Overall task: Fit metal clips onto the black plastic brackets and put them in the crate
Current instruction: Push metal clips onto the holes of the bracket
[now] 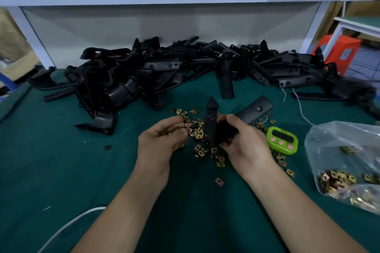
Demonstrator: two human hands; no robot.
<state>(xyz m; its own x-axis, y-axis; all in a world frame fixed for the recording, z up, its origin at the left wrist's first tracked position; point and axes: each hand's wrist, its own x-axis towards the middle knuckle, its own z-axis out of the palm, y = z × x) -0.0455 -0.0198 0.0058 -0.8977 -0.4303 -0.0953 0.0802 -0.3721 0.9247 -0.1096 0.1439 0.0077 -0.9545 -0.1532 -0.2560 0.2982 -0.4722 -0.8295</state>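
**Push the little clip on straight**

The right hand (244,144) grips a black bracket (210,127) over the green table (51,160), with its fingers curled round the middle. I think it should hold the bracket very still, with one bare end sticking out. The left hand (158,144) seems to pinch one small clip (181,128) between thumb and fingertips, just beside the bracket. The clip's open side should face the bracket's edge. Then it should slide on straight, not crooked, until it sits over a hole.

The big pile of brackets (164,72) lies at the back of the table, all black, hard and a bit shiny. The held bracket has two long flat arms and a round hole. The loose clips (196,124) under the hands are tiny, square and gold. No crate shows.
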